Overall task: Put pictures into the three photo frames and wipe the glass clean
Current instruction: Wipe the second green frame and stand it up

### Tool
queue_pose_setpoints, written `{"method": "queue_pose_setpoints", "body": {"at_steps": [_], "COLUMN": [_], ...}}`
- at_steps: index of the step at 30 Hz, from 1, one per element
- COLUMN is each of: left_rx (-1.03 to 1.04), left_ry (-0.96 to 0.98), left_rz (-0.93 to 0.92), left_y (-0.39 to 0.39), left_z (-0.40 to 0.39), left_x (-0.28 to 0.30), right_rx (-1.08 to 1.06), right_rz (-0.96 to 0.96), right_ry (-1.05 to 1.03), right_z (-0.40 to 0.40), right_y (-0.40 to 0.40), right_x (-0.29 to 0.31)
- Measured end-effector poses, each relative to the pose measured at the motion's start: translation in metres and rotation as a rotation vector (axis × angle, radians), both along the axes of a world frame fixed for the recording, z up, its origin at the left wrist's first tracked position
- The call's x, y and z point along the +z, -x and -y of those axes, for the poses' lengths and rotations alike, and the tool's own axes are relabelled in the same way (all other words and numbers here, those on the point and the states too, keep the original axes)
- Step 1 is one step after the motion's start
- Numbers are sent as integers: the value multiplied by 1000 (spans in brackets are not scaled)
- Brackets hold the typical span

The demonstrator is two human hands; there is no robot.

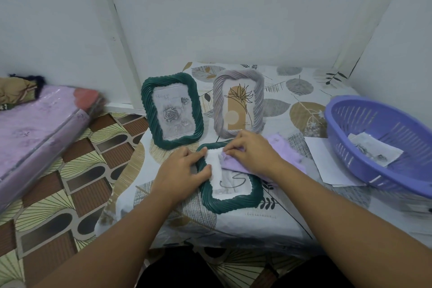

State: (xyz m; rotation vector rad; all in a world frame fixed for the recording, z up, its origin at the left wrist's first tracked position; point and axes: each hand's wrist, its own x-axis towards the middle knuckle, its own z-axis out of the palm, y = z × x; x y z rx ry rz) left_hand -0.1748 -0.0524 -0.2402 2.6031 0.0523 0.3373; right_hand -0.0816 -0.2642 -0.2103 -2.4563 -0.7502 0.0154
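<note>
Both forearms reach forward from the bottom edge over a low surface (292, 215) with a leaf-print cover. The left hand (181, 167) lies palm down on the left rail of the flat green frame (230, 203), its fingers fairly straight and spread, thumb on the glass edge — an open grip that presses rather than clasps. The right hand (251, 151) arches over the frame's top right part, fingertips curled and pinching a lilac cloth (236, 165) against the glass; the cloth trails out under the wrist to the right. Behind this frame two others stand upright, side by side: a green one (149, 110) with a rose picture and a grey one (258, 105) with a plant drawing. At right a purple basket (350, 154) holds a picture (374, 151) — white sheets (327, 166) lie beside and partly under it.
</note>
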Motion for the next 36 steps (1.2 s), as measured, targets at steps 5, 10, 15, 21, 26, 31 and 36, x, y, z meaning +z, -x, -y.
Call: {"method": "queue_pose_setpoints", "body": {"at_steps": [5,10,15,21,26,31,36], "left_rx": [1,6,10,9,11,11,15], "left_ry": [11,7,14,12,13,13,11], "left_rz": [-7,-20,-9,-15,-16,-10,-13], "left_y": [0,-1,-1,-2,-1,-2,-2], "left_z": [0,0,-1,0,0,1,1], "left_x": [0,-1,-1,0,0,0,-1], "right_rx": [-108,-79,-76,-49,-99,-39,-82], "right_rz": [-35,9,73,109,116,67,114], "right_ry": [-224,-131,78,157,161,171,185], "right_z": [23,21,9,12,2,15,7], "right_y": [1,3,4,8,8,16,11], "right_x": [2,3,0,6,10,9,14]}}
